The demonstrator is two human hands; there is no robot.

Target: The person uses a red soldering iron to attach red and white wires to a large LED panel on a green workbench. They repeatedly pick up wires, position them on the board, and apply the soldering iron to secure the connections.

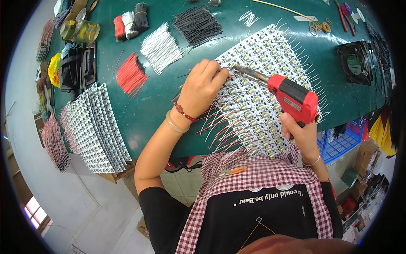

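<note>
My right hand (297, 132) is closed around the grip of a red and black soldering gun (292, 96). The gun's metal tip points left and meets the upper left part of a white panel of small circuit boards (264, 95). Beside that tip my left hand (204, 82) is pinched at the panel's left edge. Thin red and dark wires (181, 89) stick out from behind its fingers; the pinched ends are mostly hidden. Red and white wires hang off the panel's left edge, and light wires fan out along its right edge.
Loose piles of red wires (131, 75), white wires (161, 48) and black wires (197, 25) lie on the green table (127, 108). Stacked circuit panels (97, 129) sit at the left edge. A black fan (355, 62) stands at the right, near red-handled pliers (347, 19).
</note>
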